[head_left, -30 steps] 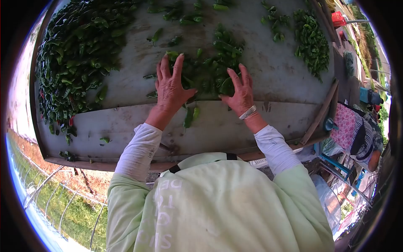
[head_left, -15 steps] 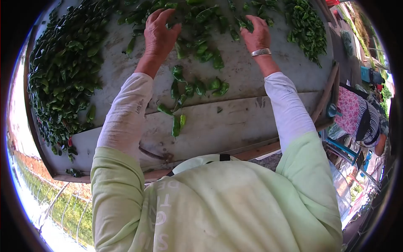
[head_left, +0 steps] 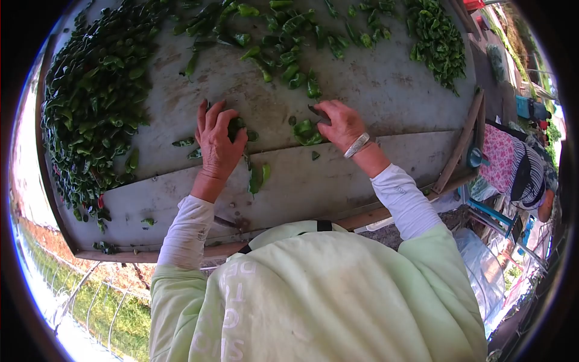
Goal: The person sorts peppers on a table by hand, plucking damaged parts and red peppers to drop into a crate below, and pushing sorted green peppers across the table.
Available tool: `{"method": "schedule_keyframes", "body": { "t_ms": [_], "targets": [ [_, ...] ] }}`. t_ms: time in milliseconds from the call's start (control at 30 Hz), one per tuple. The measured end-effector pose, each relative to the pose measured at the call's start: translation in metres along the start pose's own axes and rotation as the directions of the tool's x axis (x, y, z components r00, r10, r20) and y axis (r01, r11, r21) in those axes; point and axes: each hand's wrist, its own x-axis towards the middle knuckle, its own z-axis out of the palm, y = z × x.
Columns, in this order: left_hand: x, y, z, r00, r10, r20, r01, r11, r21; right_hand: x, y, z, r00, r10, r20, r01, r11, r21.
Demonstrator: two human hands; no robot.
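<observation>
- Left hand (head_left: 217, 142) and right hand (head_left: 344, 125) have drawn back toward the near edge of the surface (head_left: 392, 90).
- Left: fingers half-curled over green peppers (head_left: 236, 125); I cannot confirm a hold.
- Right: fingers bent beside loose peppers (head_left: 309, 134); grip unclear to me.
- Pile (head_left: 96, 102): along left edge.
- Step, I judge: gathering; next move calls for light fingers.

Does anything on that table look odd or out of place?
One small red piece, possibly a pepper, stands out at the near edge of the big green pile on the person's left, being surrounded by green. Some stray green peppers also lie on the near board, apart from the piles.
</observation>
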Motion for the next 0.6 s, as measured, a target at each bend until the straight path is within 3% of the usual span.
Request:
{"method": "schedule_keyframes", "body": {
  "t_ms": [100,200,300,433,500,600],
  "targets": [
    [0.005,-0.017,-0.012,0.995,-0.010,-0.098,0.011,1.000,0.009,0.008,-0.008,0.010,0.999,-0.004,-0.039,0.000,0.994,-0.105],
    [-0.003,-0.022,-0.022,0.997,-0.025,-0.072,0.018,0.995,-0.100,0.012,-0.003,0.016,0.998,-0.030,-0.054,0.020,0.986,-0.165],
    [-0.009,-0.024,-0.037,0.980,-0.122,-0.154,0.090,0.975,-0.202,0.015,0.008,0.018,0.994,-0.064,-0.092,0.051,0.990,-0.135],
    [-0.031,-0.067,-0.063,0.884,-0.236,-0.404,0.209,0.972,-0.109,0.014,0.022,0.007,0.990,-0.078,-0.117,0.066,0.993,-0.101],
    [-0.051,-0.099,-0.076,0.856,-0.276,-0.437,0.271,0.960,-0.077,0.012,0.019,0.001,0.962,0.268,-0.061,-0.251,0.947,0.198],
    [-0.076,-0.126,-0.084,0.826,-0.288,-0.485,0.347,0.937,0.033,0.009,0.000,-0.010,0.942,0.336,0.018,-0.323,0.889,0.323]
  ]
}}
